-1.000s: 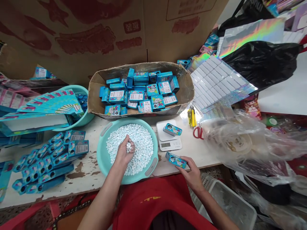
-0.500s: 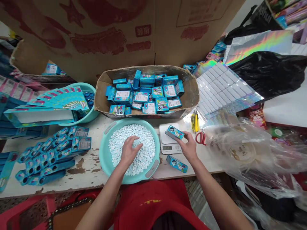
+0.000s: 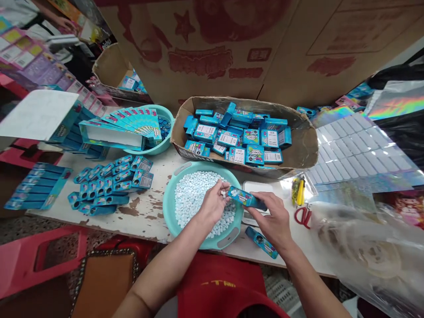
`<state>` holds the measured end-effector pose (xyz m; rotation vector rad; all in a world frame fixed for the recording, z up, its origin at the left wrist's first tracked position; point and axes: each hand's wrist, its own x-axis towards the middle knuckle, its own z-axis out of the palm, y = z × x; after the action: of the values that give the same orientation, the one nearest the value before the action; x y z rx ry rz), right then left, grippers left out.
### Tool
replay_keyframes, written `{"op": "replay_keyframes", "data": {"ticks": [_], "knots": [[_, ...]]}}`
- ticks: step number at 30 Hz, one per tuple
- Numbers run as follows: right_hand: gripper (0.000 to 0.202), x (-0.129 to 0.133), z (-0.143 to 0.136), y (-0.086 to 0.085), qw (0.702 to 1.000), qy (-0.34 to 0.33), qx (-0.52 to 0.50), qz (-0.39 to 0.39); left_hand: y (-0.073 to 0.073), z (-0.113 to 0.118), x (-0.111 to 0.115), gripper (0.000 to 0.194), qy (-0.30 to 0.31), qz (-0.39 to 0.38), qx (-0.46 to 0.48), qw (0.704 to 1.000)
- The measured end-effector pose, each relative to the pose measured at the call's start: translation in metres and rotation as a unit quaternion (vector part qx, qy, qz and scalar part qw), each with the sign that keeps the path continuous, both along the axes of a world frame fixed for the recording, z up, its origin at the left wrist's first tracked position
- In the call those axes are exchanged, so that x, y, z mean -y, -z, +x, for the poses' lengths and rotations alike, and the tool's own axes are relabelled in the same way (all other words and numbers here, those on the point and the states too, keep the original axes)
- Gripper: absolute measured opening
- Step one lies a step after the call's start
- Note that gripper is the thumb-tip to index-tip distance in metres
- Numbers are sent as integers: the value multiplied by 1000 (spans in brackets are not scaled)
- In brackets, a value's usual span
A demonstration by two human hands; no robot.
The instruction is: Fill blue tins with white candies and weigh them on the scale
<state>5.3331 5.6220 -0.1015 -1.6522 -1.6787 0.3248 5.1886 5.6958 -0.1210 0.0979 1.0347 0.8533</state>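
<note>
Right hand [image 3: 273,221], half second before reaching scale, had lifted blue tin [image 3: 247,198], gripped, over basin rim at frame centre. Left hand [image 3: 214,204], earlier flat in tablets [image 3: 195,198], now pinched few, apparently at tin mouth. Second tin [image 3: 261,241] lay low centre. Teal basin [image 3: 172,216] on chipped white table [image 3: 139,212]; beyond, cardboard tray [image 3: 298,150] of boxes; scissors [image 3: 303,216] right.

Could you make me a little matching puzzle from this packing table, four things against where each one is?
Things:
1 white tablets
2 blue tin
3 red scissors
4 second blue tin

Places:
A in the right hand
B lying on the table near the front edge
C in the teal basin
D on the table, right of the scale

Pairs: 1-C, 2-A, 3-D, 4-B
</note>
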Motion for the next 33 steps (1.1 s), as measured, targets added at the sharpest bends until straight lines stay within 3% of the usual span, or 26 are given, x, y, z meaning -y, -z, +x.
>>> {"op": "replay_keyframes", "data": {"ticks": [3,5,7,8,10,13,15,17,18,20,22,24,26,29,31,33], "knots": [[22,1,0,-1,999,7,-48,-11,6,-18,3,25,38,48,-31,998],[23,3,-1,-1,994,20,-109,-18,3,-33,4,18,102,147,-128,975],[25,5,-6,1,984,39,-174,-24,-6,-47,4,17,162,282,-251,912],[26,5,-11,3,979,46,-195,-25,-12,-53,4,26,191,346,-290,871],[26,5,-22,6,976,33,-214,-33,-25,-61,4,41,255,445,-299,805],[32,8,-30,8,969,-36,-236,-68,-42,-71,5,38,315,504,-273,757],[45,18,-19,9,963,-39,-254,-83,-51,-87,6,35,273,477,-329,768],[54,38,4,13,969,21,-230,-93,-57,-113,6,39,181,408,-435,782],[57,51,16,18,973,60,-199,-103,-59,-129,5,41,134,369,-497,774],[64,82,37,30,977,107,-101,-156,-58,-164,2,42,63,287,-647,704],[65,109,46,47,975,99,-14,-199,-49,-196,0,40,97,208,-757,611],[45,127,45,62,973,75,33,-217,-29,-220,-2,36,175,155,-796,559],[27,133,40,67,972,69,43,-220,-2,-236,-3,35,232,123,-793,550],[25,123,38,56,976,80,24,-200,37,-248,-1,44,266,80,-795,540],[28,108,43,45,980,97,10,-176,51,-250,2,52,268,79,-808,519],[32,87,50,39,981,124,2,-146,54,-248,5,55,254,103,-827,491]]}}
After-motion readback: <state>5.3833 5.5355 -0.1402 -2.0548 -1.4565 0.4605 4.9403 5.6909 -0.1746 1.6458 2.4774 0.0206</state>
